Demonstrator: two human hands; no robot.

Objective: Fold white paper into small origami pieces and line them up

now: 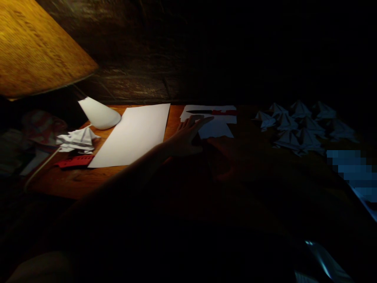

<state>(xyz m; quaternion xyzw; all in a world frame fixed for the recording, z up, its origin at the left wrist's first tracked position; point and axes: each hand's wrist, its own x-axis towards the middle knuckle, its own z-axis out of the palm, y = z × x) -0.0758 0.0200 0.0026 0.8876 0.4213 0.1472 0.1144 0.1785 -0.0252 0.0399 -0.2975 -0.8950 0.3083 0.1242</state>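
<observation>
My left hand (188,137) reaches over a small sheet of paper (217,129), its fingers stretched out and apart, the index finger pointing right. Close beside it, at the sheet's near edge, is my right hand (225,153). It lies in deep shadow, so its grip on the paper cannot be made out. Just beyond both hands, a knife (212,112) with a dark blade and red handle rests on white paper pieces (188,108). A large blank white sheet (138,135) lies to the left of my hands.
A lamp with a yellow shade (38,51) and white base (100,114) stands at left. Near it are a folded paper piece (78,140) and a red perforated object (75,161). Several folded paper shapes (303,125) sit at right, near a bluish blurred-out screen (353,173). A dark wall rises behind.
</observation>
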